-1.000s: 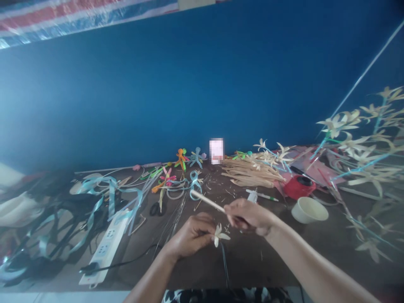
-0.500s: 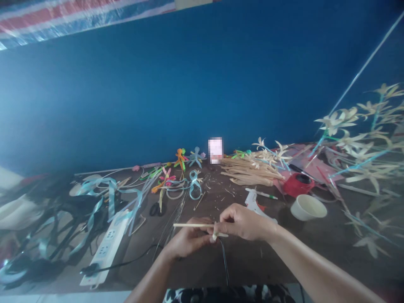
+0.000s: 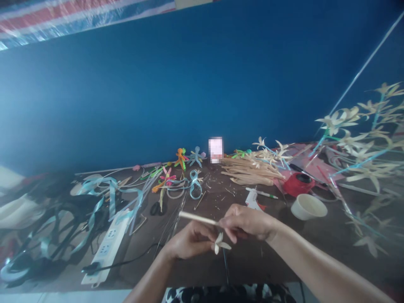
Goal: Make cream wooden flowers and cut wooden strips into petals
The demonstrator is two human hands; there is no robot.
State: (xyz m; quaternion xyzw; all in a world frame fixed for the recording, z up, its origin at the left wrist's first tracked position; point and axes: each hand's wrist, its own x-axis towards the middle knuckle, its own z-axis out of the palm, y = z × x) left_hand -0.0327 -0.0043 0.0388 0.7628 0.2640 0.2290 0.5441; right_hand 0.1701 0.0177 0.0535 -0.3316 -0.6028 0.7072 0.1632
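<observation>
My left hand (image 3: 192, 240) is closed, its thumb and fingers pinching a small cream flower (image 3: 220, 243) with pointed petals. Close by on the right, my right hand (image 3: 248, 223) grips one end of a thin pale stick (image 3: 198, 218), which slants up to the left above my left hand. The stick and the flower are apart. A thin dark wire (image 3: 225, 267) hangs below the flower toward the table's front edge; where its upper end goes is hidden. Behind my right hand lies a white glue gun (image 3: 252, 198).
A white power strip (image 3: 105, 250) with a black plug lies left, near blue ribbon (image 3: 112, 195). Dried husk strips (image 3: 252, 171), a red tape roll (image 3: 298, 184) and a cream cup (image 3: 308, 207) are to the right. Finished flower stems (image 3: 350, 126) rise at far right.
The stick has come away from the flower and now tilts, its left end raised. My right hand has shifted slightly right, and the flower's spread petals now show at my left fingertips.
</observation>
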